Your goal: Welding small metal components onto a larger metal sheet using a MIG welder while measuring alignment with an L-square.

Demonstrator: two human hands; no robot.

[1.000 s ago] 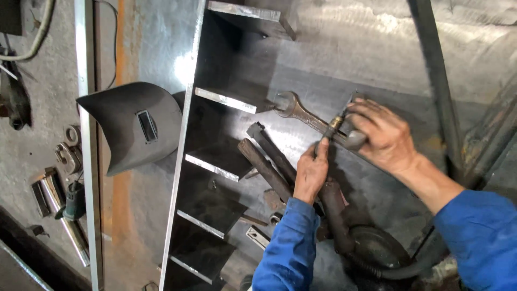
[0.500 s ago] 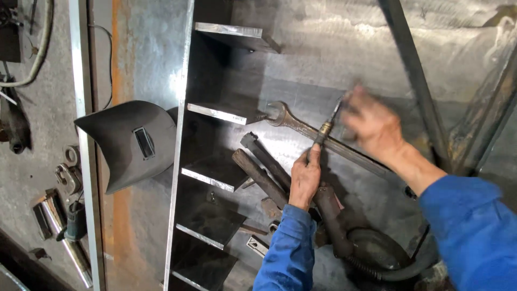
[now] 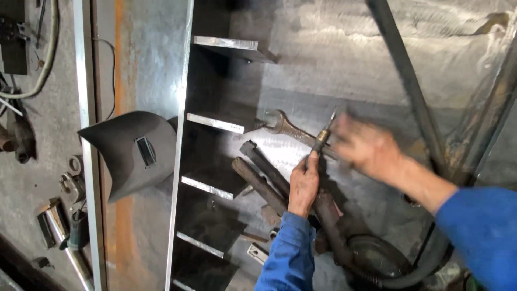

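Head: two hands [image 3: 303, 183] [image 3: 366, 148] (right blurred), one torch [image 3: 323, 134].

Blue sleeves [image 3: 288, 253] cover both arms, the torch tip [image 3: 323, 133] is brass-coloured, the welding mask [image 3: 132, 153] dark grey, the wrench [image 3: 288, 128] rusty brown, the steel plate [image 3: 134, 64] grey with an orange rust streak.

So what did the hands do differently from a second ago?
The right hand came off the torch tip and is pulling back to the right, blurred. The left hand stays gripping the torch below the tip. The wrench and the welding mask lie as before.
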